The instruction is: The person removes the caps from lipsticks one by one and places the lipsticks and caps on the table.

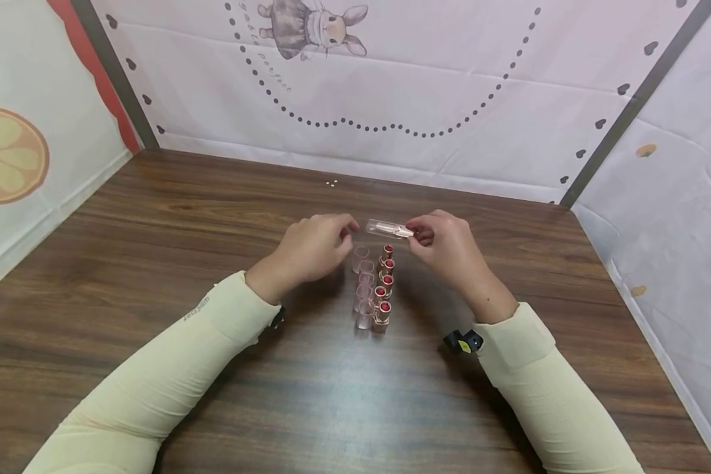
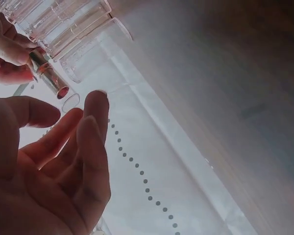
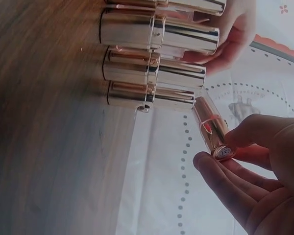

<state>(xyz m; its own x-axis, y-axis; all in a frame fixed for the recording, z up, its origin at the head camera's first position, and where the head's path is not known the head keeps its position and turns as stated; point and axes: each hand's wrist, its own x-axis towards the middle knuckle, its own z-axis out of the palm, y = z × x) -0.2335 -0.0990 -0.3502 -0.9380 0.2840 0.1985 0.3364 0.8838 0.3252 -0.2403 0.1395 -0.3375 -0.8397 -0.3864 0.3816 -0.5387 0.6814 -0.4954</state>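
My right hand (image 1: 447, 249) pinches the base of a gold lipstick (image 1: 401, 232) between thumb and fingers. The tube lies roughly level above the table, and a clear cap (image 1: 379, 227) sits over its other end, pointing left. Just left of that cap is my left hand (image 1: 313, 249), its fingers loosely bent and apart from the cap. In the left wrist view a gap shows between thumb and fingers, with nothing held. Below, several uncapped gold lipsticks (image 1: 382, 319) with red tips stand upright in a row. Beside them on the left runs a row of clear caps (image 1: 364, 319).
The dark wooden table (image 1: 332, 408) reaches back to a printed white cloth (image 1: 403, 85). A few tiny pale bits (image 1: 332, 184) lie near the table's back edge. Further cloth walls stand at left and right.
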